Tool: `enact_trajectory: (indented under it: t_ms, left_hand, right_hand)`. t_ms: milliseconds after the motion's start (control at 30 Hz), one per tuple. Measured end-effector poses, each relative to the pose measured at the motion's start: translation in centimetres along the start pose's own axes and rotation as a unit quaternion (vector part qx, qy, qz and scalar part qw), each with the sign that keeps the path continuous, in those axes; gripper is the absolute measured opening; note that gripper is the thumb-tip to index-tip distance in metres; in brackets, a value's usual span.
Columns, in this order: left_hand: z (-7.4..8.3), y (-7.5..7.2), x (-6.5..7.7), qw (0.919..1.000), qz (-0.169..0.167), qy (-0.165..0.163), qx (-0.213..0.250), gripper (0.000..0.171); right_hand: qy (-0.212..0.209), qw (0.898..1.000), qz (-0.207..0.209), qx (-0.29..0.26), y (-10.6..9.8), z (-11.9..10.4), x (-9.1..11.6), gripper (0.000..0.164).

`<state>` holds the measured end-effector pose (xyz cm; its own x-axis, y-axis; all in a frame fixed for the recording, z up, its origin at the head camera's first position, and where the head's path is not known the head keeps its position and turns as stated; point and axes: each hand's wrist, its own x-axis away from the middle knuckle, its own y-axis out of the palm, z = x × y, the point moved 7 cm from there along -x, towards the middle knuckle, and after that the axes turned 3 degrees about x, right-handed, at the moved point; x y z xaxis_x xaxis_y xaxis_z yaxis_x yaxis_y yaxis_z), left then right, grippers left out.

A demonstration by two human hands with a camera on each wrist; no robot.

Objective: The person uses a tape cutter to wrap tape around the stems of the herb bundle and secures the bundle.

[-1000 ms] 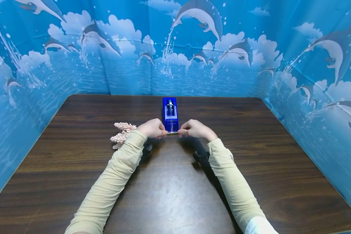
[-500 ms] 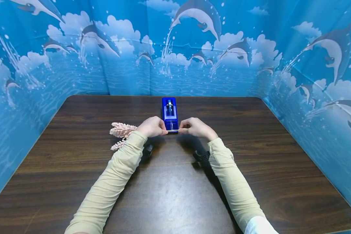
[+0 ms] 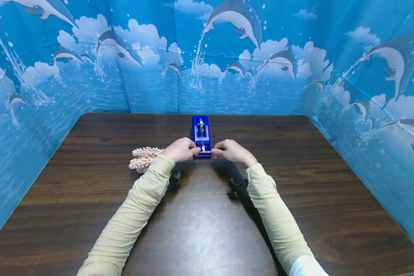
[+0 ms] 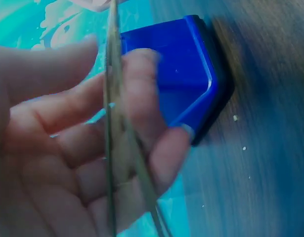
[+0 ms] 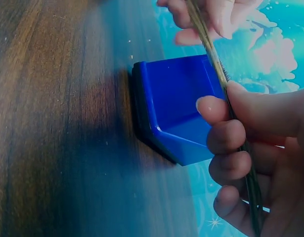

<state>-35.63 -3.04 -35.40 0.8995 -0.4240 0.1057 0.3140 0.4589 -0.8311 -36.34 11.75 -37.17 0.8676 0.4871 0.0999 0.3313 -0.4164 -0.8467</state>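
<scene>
A blue tape dispenser (image 3: 196, 137) stands at the back of the table. Just above its near end, a thin bundle of stems (image 3: 205, 151) runs crosswise between the hands. My left hand (image 3: 180, 148) has loosely curled fingers around the stems; its thumb looks blurred in the left wrist view. My right hand (image 3: 232, 152) pinches the stems between thumb and forefinger, its other fingers curled about them in the right wrist view. Pale pink flower spikes (image 3: 145, 158) extend left from behind the left hand, partly hidden by the sleeve. A shiny pale patch (image 5: 214, 53) shows on the stems.
The dark wooden table (image 3: 207, 214) has a blue dolphin-print curtain (image 3: 151, 92) around its back and sides. Black wrist devices (image 3: 238, 184) hang beneath both wrists. Small pale specks (image 4: 236, 117) lie near the dispenser.
The flower spikes have turned, so their outline differs in each frame. My left thumb and fingers have shifted slightly right over the dispenser's near end. The right hand has barely moved.
</scene>
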Motion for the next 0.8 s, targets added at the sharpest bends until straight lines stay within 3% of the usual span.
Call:
enact_trajectory:
  t_ms: [200, 467, 567, 800]
  left_hand:
    - [0.0, -0.5, 0.0, 0.9994, 0.006, -0.016, -0.031, 0.03]
    - [0.1, -1.0, 0.0, 0.9971, 0.064, -0.002, -0.041, 0.021]
    - [0.2, -1.1, 0.1, 0.9964, 0.076, -0.001, -0.037, 0.021]
    - [0.1, -1.1, 0.1, 0.9954, 0.095, 0.003, -0.013, 0.022]
  right_hand:
    - [0.001, 1.0, 0.028, 0.0, -0.7, -0.2, 0.1, 0.026]
    - [0.016, 0.999, 0.035, -0.012, -0.7, 0.1, 0.1, 0.034]
    - [0.022, 0.999, 0.043, -0.013, -0.8, 0.3, 0.1, 0.038]
    - [0.016, 0.997, 0.072, -0.011, -1.3, 0.2, 0.2, 0.029]
